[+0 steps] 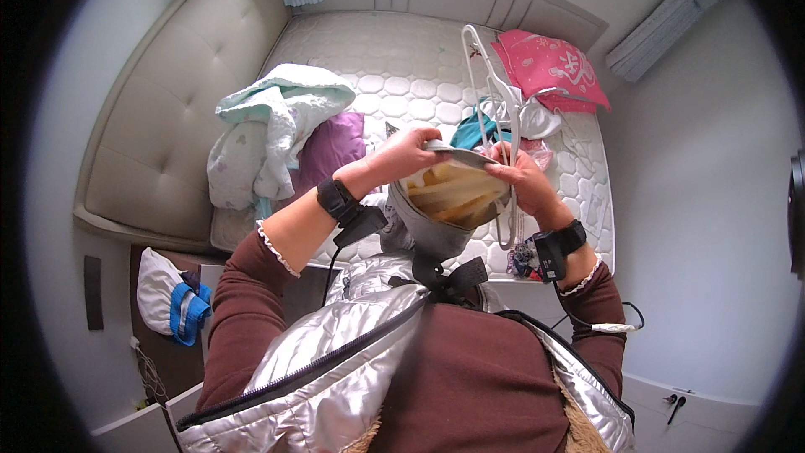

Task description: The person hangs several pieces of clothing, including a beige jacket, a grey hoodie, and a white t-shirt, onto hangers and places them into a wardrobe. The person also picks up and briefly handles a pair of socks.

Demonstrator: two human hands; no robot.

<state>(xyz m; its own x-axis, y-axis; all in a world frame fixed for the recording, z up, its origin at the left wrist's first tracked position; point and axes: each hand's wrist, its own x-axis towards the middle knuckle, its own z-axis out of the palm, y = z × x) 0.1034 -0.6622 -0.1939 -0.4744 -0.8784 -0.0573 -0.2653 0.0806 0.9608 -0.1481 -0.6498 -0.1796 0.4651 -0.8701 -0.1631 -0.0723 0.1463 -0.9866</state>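
Observation:
My left hand point(409, 154) grips one side of the opening of a grey garment point(434, 226), whose yellowish inner lining shows between my hands. On the opposite side, my right hand point(519, 179) pinches the garment's edge and also has a white plastic hanger point(512, 113) against its fingers. The hanger stands tilted above the mattress, its far end pointing away from me. Part of the garment hangs below the opening, close to my silver jacket. Just beyond my right hand lies a teal cloth point(468, 132).
On the bed's quilted mattress point(377, 91) lie a white and mint quilt point(270, 132), a purple cloth point(333, 145), a white cloth point(541, 121) and a pink printed bag point(553, 69). A padded headboard point(182, 100) borders the left. White and blue cloths point(160, 292) rest on a brown cabinet.

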